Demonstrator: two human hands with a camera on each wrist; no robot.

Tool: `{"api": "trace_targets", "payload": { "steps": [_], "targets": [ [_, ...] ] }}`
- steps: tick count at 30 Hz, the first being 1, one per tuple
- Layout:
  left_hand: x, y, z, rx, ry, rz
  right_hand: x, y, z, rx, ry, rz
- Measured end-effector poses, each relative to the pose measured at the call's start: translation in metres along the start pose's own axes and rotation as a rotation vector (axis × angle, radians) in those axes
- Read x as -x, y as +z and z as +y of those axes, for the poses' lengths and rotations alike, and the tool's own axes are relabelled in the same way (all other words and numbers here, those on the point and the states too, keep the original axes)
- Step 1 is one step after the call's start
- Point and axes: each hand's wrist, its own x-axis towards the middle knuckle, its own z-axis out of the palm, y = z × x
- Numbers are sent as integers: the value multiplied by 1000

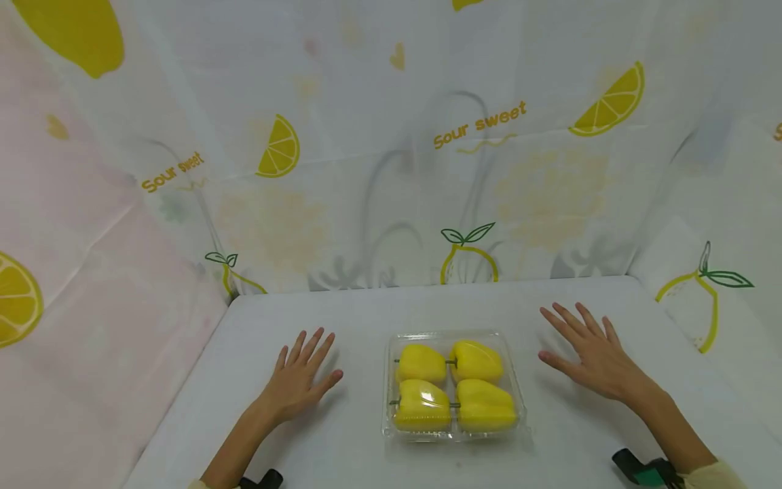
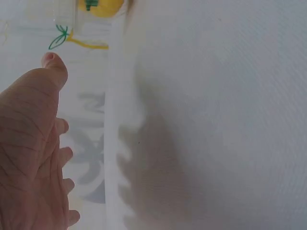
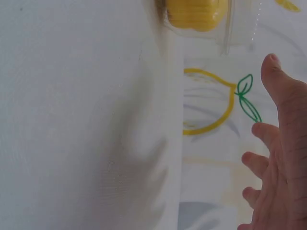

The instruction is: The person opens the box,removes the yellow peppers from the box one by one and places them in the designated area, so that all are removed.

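Observation:
A clear plastic container (image 1: 421,437) sits on the white table between the two hands, with several yellow bell peppers (image 1: 487,405) inside, green stems pointing left. Glare on the plastic makes it hard to tell how its lid is fastened. To the left of the container, my left hand (image 1: 296,384) hovers palm down with fingers spread, holding nothing. My right hand (image 1: 595,360) is held the same way on the other side, apart from the container. Each wrist view shows a yellow pepper (image 3: 194,13) through the plastic, beyond the thumb; both hands cast shadows on the tabletop below.
The white tabletop (image 1: 342,455) ends at a back edge against a hanging cloth (image 1: 366,102) printed with lemons and lettering. More cloth (image 1: 79,224) hangs along the left side and the right. Dark wrist-worn devices (image 1: 647,470) show at the bottom of the head view.

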Motion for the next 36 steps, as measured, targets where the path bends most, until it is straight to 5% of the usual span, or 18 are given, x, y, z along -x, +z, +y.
{"api": "trace_targets", "payload": {
  "steps": [8, 24, 36],
  "targets": [
    [7, -4, 15, 137, 23, -22, 5, -1, -11, -39, -40, 19],
    [16, 1, 30, 241, 107, -26, 20, 2, -24, -133, -83, 6],
    [22, -2, 46, 341, 75, -144, 25, 4, -34, -184, -98, -22]
  ]
}}
